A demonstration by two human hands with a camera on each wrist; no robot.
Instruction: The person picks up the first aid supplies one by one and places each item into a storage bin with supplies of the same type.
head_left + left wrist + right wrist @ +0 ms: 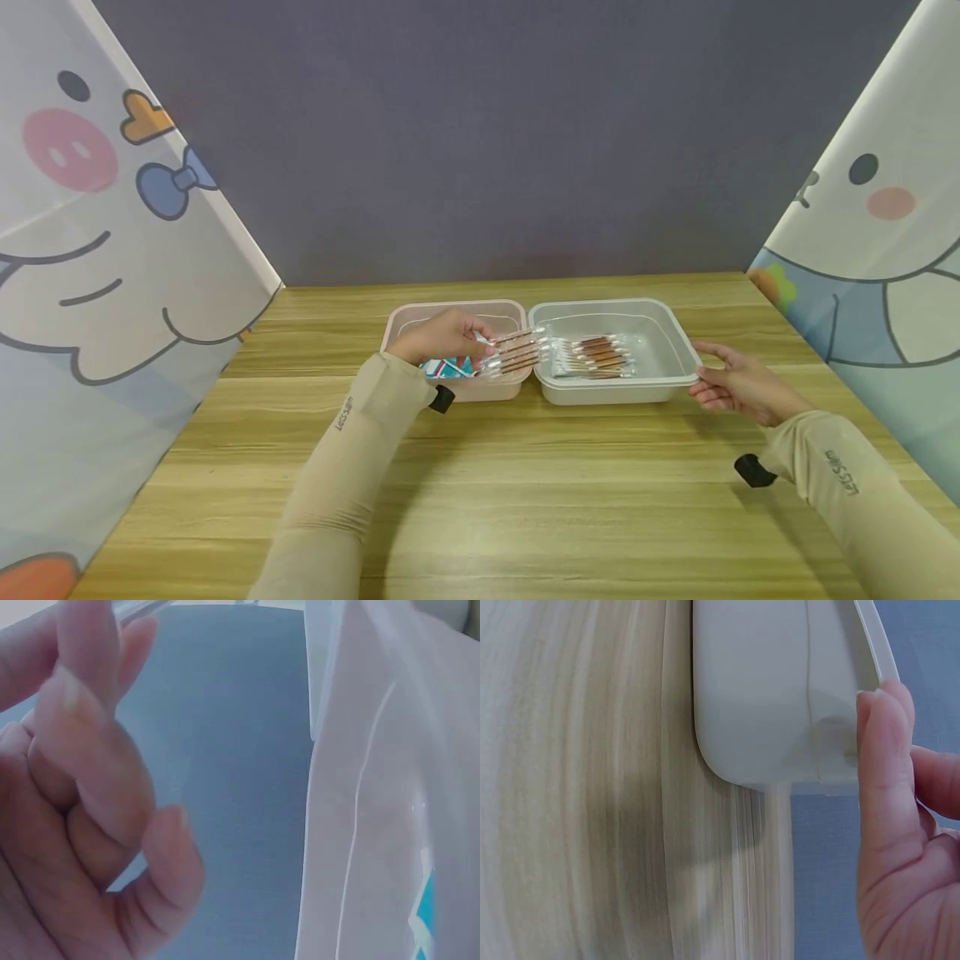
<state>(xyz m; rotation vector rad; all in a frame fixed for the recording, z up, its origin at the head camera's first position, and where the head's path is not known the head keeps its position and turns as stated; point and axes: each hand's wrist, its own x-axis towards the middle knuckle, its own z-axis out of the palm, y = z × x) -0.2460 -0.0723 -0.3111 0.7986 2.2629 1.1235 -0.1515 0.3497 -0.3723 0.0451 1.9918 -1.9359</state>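
Observation:
My left hand (446, 335) pinches a clear strip of brown-stemmed cotton swabs (516, 352) above the pinkish plastic box (454, 305), at its right side. A blue, white and red packet (448, 368) shows in that box, partly hidden by the hand. To the right, my right hand (738, 385) holds the right rim of the white plastic box (615, 395), its thumb and fingers on the edge. More clear-wrapped cotton swabs (596, 357) lie in the left part of this box. In the left wrist view the strip can hardly be made out beyond the curled fingers (112, 772).
Both boxes stand side by side on a wood-grain table (570, 492), towards its back edge. Behind rises a dark grey panel (510, 150). Cartoon-printed panels flank the table, one at the left (112, 275) and one at the right (892, 258).

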